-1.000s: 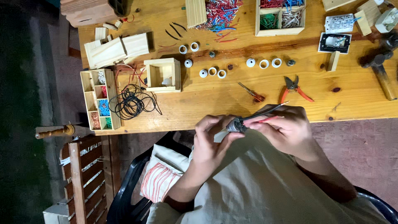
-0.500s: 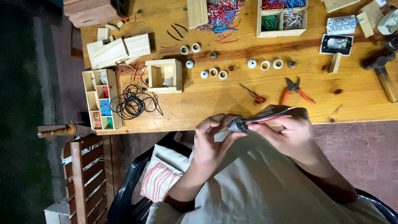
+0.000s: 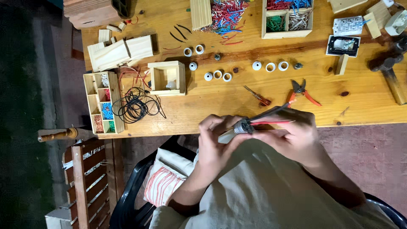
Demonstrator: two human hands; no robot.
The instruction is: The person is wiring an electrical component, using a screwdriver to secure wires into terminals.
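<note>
Both hands meet just below the front edge of the wooden table (image 3: 212, 101). My left hand (image 3: 214, 142) grips a small round grey and black socket-like part (image 3: 243, 126) with a white base. Out of that part run a black wire and a red wire (image 3: 273, 122), stretched to the right. My right hand (image 3: 294, 135) pinches these wires next to the part, fingers curled around them. Red-handled pliers (image 3: 302, 91) and a small red-handled screwdriver (image 3: 257, 96) lie on the table just beyond my hands.
Several white rings (image 3: 217, 74) lie mid-table. An open wooden box (image 3: 166, 77), a coil of black wire (image 3: 135, 106) and a compartment tray (image 3: 103, 101) sit at left. Trays of coloured wire pieces (image 3: 287, 17) stand at the back. A hammer (image 3: 392, 70) lies right. A wooden chair (image 3: 82, 178) stands below left.
The wires now stretch further right from the part, and my right hand has slid slightly right along them. My left hand keeps the part almost still.
</note>
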